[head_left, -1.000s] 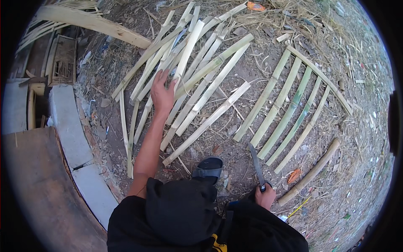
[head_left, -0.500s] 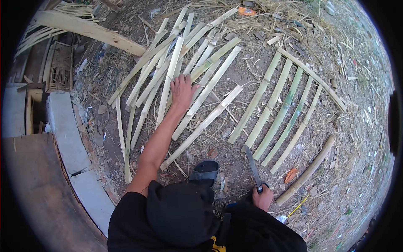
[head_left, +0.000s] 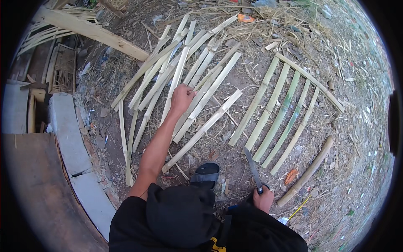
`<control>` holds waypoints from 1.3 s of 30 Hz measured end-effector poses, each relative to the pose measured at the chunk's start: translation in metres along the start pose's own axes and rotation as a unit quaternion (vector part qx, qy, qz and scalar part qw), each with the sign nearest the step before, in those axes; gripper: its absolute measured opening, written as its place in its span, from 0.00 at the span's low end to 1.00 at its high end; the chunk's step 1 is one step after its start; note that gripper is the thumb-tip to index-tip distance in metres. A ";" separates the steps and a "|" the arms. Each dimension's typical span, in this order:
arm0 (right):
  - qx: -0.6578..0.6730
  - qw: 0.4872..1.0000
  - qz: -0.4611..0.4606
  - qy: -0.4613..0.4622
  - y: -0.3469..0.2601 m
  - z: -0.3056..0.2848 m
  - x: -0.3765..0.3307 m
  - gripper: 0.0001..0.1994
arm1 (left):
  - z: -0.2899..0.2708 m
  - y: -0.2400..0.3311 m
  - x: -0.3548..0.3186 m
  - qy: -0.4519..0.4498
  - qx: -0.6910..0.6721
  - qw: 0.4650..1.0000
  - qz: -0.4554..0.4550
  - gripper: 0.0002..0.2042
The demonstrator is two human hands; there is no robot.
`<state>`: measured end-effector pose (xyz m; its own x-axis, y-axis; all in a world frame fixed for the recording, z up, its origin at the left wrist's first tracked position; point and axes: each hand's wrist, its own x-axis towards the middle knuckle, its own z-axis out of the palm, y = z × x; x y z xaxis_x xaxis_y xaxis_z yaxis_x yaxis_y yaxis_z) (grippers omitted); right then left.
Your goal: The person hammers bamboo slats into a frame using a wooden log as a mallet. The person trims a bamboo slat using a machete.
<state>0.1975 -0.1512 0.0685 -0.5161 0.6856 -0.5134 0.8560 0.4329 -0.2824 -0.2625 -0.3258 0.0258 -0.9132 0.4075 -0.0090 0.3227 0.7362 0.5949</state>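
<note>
My left hand (head_left: 183,99) is closed on the near part of a bamboo strip (head_left: 219,66), which is tilted so its narrow edge shows. Around it spreads a loose pile of pale split bamboo strips (head_left: 214,95) on the ground. Low on the right, my right hand (head_left: 263,200) grips the black handle of a machete (head_left: 252,167). Its blade points forward, its tip close to the near ends of several green bamboo slats (head_left: 280,116). Those slats lie side by side, their far ends meeting a bamboo crosspiece (head_left: 310,78).
A thick bamboo pole (head_left: 308,172) lies at the right. Concrete blocks (head_left: 71,132) and a brown wooden board (head_left: 42,185) line the left. A wooden beam (head_left: 94,33) juts in at the upper left. My sandal (head_left: 206,170) is between my hands; shavings and straw litter the ground.
My left hand has gone from lying with spread fingers on the pile to closing on a strip, which has turned from its broad green face onto its edge. The machete stays nearly still.
</note>
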 end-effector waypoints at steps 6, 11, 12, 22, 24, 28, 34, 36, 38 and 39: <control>0.009 1.000 0.009 -0.005 -0.002 0.000 0.002 0.14 | -0.012 0.024 -0.004 0.013 -0.185 0.983 -0.004 0.13; 0.013 1.000 -0.001 -0.002 -0.001 0.004 0.001 0.14 | -0.027 0.049 -0.005 -0.096 -0.379 0.920 -0.037 0.13; 0.013 1.000 -0.004 -0.003 -0.001 0.005 0.001 0.14 | -0.028 0.047 -0.005 -0.104 -0.386 0.915 -0.044 0.16; 0.015 1.000 -0.001 0.000 0.004 0.004 0.002 0.13 | -0.042 0.010 -0.001 0.086 0.043 0.992 0.084 0.18; 0.023 1.000 0.001 -0.002 0.000 0.007 0.002 0.13 | -0.051 -0.039 0.008 0.157 0.059 0.986 0.019 0.20; 0.019 1.000 -0.003 -0.003 -0.001 0.003 0.001 0.13 | -0.052 -0.095 -0.002 0.105 0.317 0.939 -0.075 0.26; 0.020 1.000 -0.003 0.002 0.002 0.000 0.001 0.12 | -0.065 -0.098 -0.004 0.113 0.300 0.947 0.011 0.17; 0.009 1.000 -0.004 0.016 0.004 -0.001 0.002 0.12 | -0.079 -0.074 -0.006 0.071 0.227 0.971 -0.026 0.16; 0.019 1.000 -0.014 0.009 -0.002 -0.003 0.002 0.13 | -0.095 -0.067 -0.008 0.037 0.032 0.995 -0.085 0.18; 0.020 1.000 -0.016 0.007 -0.003 -0.002 0.001 0.13 | -0.099 -0.072 -0.007 0.038 0.034 0.995 -0.086 0.18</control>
<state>0.1942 -0.1506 0.0707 -0.5427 0.6808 -0.4919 0.8399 0.4311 -0.3299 -0.3042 -0.4349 0.0629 -0.9717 0.2322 -0.0436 0.1738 0.8274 0.5340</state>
